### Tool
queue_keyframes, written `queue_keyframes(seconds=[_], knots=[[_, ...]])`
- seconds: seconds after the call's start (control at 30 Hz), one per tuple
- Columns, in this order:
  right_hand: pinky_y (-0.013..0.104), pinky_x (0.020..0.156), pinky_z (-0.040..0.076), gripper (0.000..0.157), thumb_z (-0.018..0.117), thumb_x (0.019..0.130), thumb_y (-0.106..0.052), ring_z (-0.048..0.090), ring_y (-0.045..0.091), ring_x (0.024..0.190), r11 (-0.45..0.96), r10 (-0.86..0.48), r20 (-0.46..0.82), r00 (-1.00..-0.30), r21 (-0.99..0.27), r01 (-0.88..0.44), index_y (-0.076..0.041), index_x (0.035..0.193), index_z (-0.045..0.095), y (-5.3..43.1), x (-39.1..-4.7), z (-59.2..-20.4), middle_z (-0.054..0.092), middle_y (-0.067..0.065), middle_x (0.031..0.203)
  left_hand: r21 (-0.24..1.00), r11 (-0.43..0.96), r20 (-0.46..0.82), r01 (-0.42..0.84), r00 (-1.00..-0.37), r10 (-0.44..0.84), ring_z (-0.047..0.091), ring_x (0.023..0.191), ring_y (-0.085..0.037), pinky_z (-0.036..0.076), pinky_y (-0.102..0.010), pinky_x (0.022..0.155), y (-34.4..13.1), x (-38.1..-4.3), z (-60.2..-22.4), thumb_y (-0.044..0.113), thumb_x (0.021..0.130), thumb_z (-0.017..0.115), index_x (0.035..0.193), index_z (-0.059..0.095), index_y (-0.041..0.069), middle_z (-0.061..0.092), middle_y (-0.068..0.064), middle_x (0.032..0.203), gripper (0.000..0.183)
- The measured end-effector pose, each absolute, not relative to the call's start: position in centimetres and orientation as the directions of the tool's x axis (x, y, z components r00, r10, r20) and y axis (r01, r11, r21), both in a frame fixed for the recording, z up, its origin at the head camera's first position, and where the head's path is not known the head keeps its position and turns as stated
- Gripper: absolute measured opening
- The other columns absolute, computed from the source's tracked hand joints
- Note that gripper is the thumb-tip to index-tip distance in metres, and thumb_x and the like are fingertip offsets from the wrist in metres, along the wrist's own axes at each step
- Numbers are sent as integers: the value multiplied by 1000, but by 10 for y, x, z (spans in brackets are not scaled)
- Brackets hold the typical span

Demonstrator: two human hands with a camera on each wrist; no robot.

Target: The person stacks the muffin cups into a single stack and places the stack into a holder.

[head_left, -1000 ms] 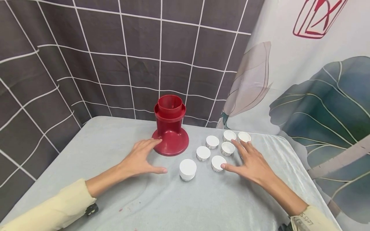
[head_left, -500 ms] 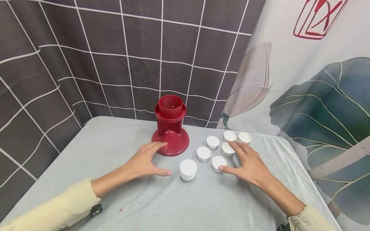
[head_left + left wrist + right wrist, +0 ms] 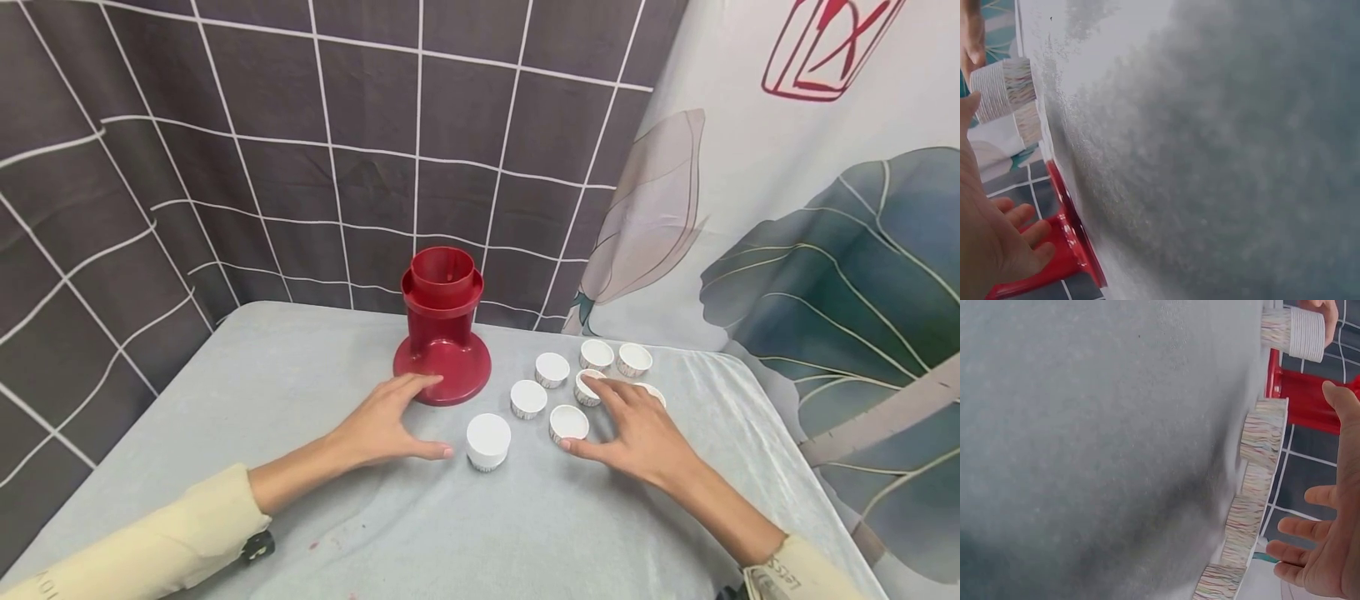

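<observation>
A stack of nested white paper cups (image 3: 487, 442) stands on the table between the hands; its ribbed rims and patterned side show in the left wrist view (image 3: 1004, 90). My left hand (image 3: 375, 427) is to the left of this stack, thumb and fingers spread, holding nothing. Behind it a red plastic cylinder on a wide round base (image 3: 444, 333) stands upright. Over the right-hand group of cups hovers my right hand (image 3: 637, 433), fingers apart and thumb tip overlapping the rim of a near paper cup (image 3: 568, 423). Its fingers partly cover another cup (image 3: 588, 387).
Several single white paper cups, among them one at the back (image 3: 597, 354), stand loosely grouped at the right. A pale cloth (image 3: 420, 533) covers the table. Dark gridded curtain (image 3: 360, 192) hangs behind, with a floral one (image 3: 675, 250) at the right.
My left hand has shifted right, closer to the stack. My right hand has drifted slightly left and toward me, uncovering part of a cup behind it. The cups have stayed put.
</observation>
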State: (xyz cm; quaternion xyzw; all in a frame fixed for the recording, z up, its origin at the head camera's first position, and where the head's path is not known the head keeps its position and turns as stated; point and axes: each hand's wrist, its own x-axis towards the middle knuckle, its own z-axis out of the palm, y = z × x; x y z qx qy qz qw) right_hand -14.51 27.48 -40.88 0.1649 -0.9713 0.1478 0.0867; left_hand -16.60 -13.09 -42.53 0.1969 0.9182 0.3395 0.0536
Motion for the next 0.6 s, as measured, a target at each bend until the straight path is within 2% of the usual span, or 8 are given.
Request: queue_keyframes(seconds=[0.23, 0.6], knots=[[71, 120, 47, 99, 85, 85, -72, 63, 51, 145, 896, -311, 212, -926, -259, -361, -11, 160, 62, 270, -144, -412, 69, 20, 153, 665, 684, 8, 299, -919, 394, 49, 159, -40, 52, -69, 123, -125, -164, -424, 62, 76, 97, 166, 56, 22, 57, -9, 169, 107], [68, 113, 53, 93, 89, 82, -67, 69, 47, 135, 878, -355, 265, -897, -234, -417, -11, 153, 68, 265, -146, -417, 75, 16, 144, 688, 658, 9, 307, -910, 415, 47, 161, -39, 52, -69, 122, -114, -163, -422, 61, 75, 98, 164, 58, 25, 57, -9, 169, 104]])
